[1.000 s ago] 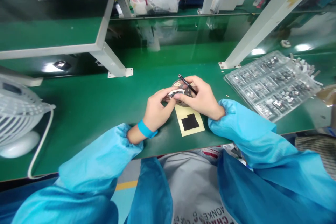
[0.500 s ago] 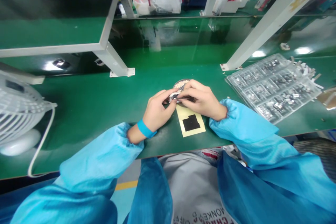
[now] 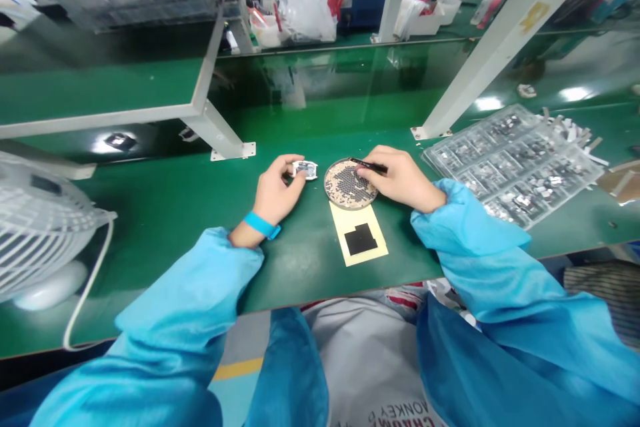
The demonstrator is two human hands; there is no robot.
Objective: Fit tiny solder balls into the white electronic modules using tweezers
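My left hand [image 3: 279, 188] is closed on the edge of a small white-framed part [image 3: 306, 170] with a grey, shiny middle, a little above or on the bench. Between the thumb and fingers of my right hand [image 3: 397, 177] is a slim black tweezers-like tool [image 3: 367, 165]. It lies over the right side of a round dish [image 3: 345, 205], whose dark honeycomb surface carries many tiny beige pieces. My right fingertips hide part of that dish. Just below it, a pale yellow sheet [image 3: 353, 259] bears a black stepped patch [image 3: 361, 239].
To the right lies a clear compartment tray [image 3: 517, 167] of small parts, with white strips at its far corner. A white fan [image 3: 40, 227] stands at left with its cord on the green bench [image 3: 300, 260]. Metal shelf legs [image 3: 230, 137] rise from the bench behind my hands.
My hands have come apart: the left has moved left with the white-framed part, the right slightly right and up with the black tool. The round dish now shows almost whole.
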